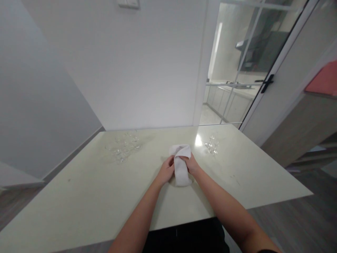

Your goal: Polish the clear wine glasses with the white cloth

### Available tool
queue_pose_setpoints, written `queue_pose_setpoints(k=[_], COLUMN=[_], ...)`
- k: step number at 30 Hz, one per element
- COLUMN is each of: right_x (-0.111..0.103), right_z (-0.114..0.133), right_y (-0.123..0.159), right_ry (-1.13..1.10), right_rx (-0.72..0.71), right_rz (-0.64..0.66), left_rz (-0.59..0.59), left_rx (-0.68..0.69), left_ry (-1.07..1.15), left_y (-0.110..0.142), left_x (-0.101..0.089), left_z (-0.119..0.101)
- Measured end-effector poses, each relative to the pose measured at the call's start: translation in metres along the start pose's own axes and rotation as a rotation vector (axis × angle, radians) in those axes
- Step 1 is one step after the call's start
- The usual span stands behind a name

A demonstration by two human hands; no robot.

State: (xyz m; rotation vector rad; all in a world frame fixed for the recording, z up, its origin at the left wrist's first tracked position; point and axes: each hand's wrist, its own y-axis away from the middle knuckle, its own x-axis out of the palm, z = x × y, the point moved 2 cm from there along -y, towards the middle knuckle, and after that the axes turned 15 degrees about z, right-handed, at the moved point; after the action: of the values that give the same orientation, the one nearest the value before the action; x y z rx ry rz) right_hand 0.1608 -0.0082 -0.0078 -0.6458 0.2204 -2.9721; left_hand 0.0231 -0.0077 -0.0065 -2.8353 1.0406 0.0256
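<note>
Both of my hands are closed round a white cloth (181,168) over the middle of a pale table (79,196). My left hand (166,171) grips its left side and my right hand (191,163) grips its right side near the top. The cloth is bunched into a thick roll; its lower end touches the tabletop. Whether something is wrapped inside it is hidden.
Several clear glasses (123,147) stand at the table's far left. A single clear glass (212,144) stands at the far right, close to my right hand. A white wall runs behind the table. A glass door (244,63) with a black handle is at the right.
</note>
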Motion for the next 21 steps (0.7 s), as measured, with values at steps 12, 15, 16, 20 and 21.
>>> queue_pose_setpoints(k=[12, 15, 16, 20, 21], right_x=[-0.0008, -0.003, -0.0036, -0.0047, -0.0045], right_z=[0.0001, -0.0031, -0.004, -0.0061, -0.0065], right_y=[-0.0013, -0.0028, -0.0028, -0.0019, -0.0019], right_ry=[0.032, 0.074, 0.081, 0.054, 0.038], right_rx=[-0.019, -0.019, -0.02, -0.011, 0.005], right_rz=[-0.101, -0.137, -0.135, -0.096, -0.074], left_rz=[-0.079, -0.108, -0.102, -0.035, -0.017], left_rx=[-0.048, -0.035, -0.03, -0.046, -0.078], left_ry=[-0.255, -0.402, -0.39, -0.119, -0.051], left_y=[0.0065, 0.0084, 0.0082, 0.0036, 0.0023], left_x=[-0.0081, -0.0051, -0.0041, -0.0035, -0.004], left_z=[-0.0042, -0.0037, -0.003, 0.0006, 0.0015])
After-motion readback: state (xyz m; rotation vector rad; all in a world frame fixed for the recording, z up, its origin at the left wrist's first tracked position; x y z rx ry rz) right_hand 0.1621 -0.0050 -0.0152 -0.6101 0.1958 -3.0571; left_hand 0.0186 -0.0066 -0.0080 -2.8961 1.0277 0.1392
